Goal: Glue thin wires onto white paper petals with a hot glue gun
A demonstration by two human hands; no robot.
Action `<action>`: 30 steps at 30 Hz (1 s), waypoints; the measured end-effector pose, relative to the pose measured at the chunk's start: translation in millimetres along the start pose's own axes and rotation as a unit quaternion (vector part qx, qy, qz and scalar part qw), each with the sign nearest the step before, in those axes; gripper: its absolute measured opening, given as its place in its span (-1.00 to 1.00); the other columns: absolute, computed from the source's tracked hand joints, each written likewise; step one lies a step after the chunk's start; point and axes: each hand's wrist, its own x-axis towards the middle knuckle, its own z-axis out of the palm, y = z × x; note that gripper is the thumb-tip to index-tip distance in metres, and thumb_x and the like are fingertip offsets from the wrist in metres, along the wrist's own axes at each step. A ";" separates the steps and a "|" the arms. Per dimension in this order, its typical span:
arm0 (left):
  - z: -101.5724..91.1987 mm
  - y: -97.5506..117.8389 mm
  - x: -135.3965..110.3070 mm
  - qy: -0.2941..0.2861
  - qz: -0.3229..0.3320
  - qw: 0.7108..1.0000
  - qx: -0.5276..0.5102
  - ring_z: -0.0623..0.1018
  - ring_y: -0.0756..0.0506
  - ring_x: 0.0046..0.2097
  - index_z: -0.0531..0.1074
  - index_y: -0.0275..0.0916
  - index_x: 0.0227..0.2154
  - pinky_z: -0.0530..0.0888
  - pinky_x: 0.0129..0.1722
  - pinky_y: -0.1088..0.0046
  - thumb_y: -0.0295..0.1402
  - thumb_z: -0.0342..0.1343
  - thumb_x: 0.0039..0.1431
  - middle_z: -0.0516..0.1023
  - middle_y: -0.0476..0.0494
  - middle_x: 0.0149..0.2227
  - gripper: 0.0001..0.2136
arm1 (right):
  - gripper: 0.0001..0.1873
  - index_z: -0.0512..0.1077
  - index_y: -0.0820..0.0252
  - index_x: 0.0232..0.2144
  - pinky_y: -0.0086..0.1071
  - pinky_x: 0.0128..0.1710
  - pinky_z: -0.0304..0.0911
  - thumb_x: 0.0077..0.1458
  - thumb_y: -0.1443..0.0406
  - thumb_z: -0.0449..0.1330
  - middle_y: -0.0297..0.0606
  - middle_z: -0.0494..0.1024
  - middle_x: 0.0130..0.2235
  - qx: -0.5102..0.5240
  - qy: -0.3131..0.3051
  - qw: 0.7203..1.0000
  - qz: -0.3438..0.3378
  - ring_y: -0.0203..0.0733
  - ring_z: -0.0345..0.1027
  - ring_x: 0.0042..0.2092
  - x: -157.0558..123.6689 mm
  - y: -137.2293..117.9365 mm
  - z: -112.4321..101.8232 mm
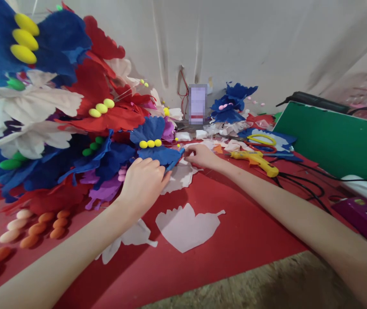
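A blue fabric butterfly (147, 128) with three yellow oval beads for a body lies in front of me, at the edge of the pile. My left hand (145, 182) is closed over its lower wing, the thumb along the wing's near edge. With fingers pinched together, my right hand (201, 156) meets the wing's right tip. Beneath the hands are pale wing-shaped cutouts (179, 178). Nearer me, a pale pink cutout (188, 227) lies flat on the red table cover (235, 240), and a white cutout (135, 236) lies partly behind my left forearm.
Finished butterflies (106, 116) in red, white and blue are heaped at left. Orange bead strips (37, 229) lie near left. Right of my hands are a yellow glue gun (257, 162) with black cords, scissors (262, 139), a green board (334, 141) and a purple device (360, 219).
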 end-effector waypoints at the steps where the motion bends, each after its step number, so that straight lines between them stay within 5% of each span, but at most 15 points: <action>1: 1.2 1.2 -0.4 -0.002 0.004 1.000 -0.004 0.49 -0.17 -0.42 0.44 -0.26 -0.63 0.27 -0.43 0.33 -0.37 -0.04 0.18 0.47 -0.14 -0.60 -0.69 | -0.85 0.37 0.31 -0.35 -0.38 -0.31 0.26 0.10 0.30 0.08 -0.30 0.43 -0.34 -0.007 0.017 1.000 0.006 -0.35 0.30 -0.33 -1.6 1.5 -4.4; 6: 10.1 8.4 -3.7 -0.018 0.040 0.999 -0.028 0.48 -0.20 -0.43 0.46 -0.28 -0.60 0.22 -0.48 0.32 -0.44 -0.01 0.15 0.46 -0.16 -0.60 -0.74 | -0.85 0.41 0.29 -0.40 -0.43 -0.38 0.15 -0.01 0.44 0.05 -0.18 0.48 -0.33 -0.045 0.063 0.997 0.023 -0.32 0.28 -0.37 -13.7 9.4 -32.0; 11: 15.4 15.2 -4.8 -0.011 0.055 0.997 -0.054 0.46 -0.20 -0.38 0.49 -0.34 -0.35 0.20 -0.46 0.32 -0.40 -0.03 0.18 0.48 -0.21 -0.49 -0.81 | -0.87 0.44 0.30 -0.48 -0.42 -0.39 0.13 -0.04 0.44 0.08 -0.21 0.49 -0.39 -0.090 0.034 0.995 0.029 -0.31 0.29 -0.39 -26.2 13.3 -48.2; 14: 17.2 20.3 -5.7 -0.009 0.085 0.993 -0.080 0.44 -0.15 -0.37 0.47 -0.27 -0.25 0.19 -0.44 0.36 -0.43 -0.03 0.17 0.48 -0.14 -0.45 -0.81 | -0.92 0.45 0.29 -0.47 -0.41 -0.34 0.17 -0.05 0.41 0.14 -0.25 0.48 -0.40 -0.117 -0.010 0.993 0.022 -0.31 0.30 -0.36 -29.8 16.1 -44.2; 19: 22.6 25.3 -8.0 -0.018 0.102 0.989 -0.107 0.42 -0.13 -0.40 0.49 -0.30 -0.39 0.17 -0.44 0.37 -0.42 -0.06 0.19 0.44 -0.11 -0.52 -0.79 | -0.81 0.39 0.31 -0.35 -0.29 -0.21 0.27 0.07 0.25 0.13 -0.28 0.45 -0.30 -0.165 -0.081 0.983 0.015 -0.29 0.33 -0.24 -29.1 25.8 -23.9; 25: 26.6 24.4 -8.0 -0.023 0.084 0.987 -0.137 0.42 -0.16 -0.39 0.47 -0.35 -0.48 0.21 -0.39 0.32 -0.43 -0.13 0.22 0.45 -0.16 -0.52 -0.71 | -0.73 0.36 0.29 -0.20 -0.20 -0.12 0.26 0.13 0.21 0.06 -0.21 0.41 -0.15 -0.235 -0.081 0.968 0.035 -0.23 0.31 -0.12 -28.1 26.3 -14.7; 30: 21.1 31.2 -10.2 -0.017 0.094 0.979 -0.180 0.44 -0.14 -0.35 0.44 -0.35 -0.35 0.26 -0.35 0.31 -0.47 -0.15 0.21 0.47 -0.16 -0.44 -0.77 | -0.72 0.35 0.29 -0.19 -0.20 -0.12 0.26 0.13 0.21 0.06 -0.19 0.41 -0.14 -0.271 -0.068 0.959 0.054 -0.22 0.31 -0.12 -24.0 20.7 -19.1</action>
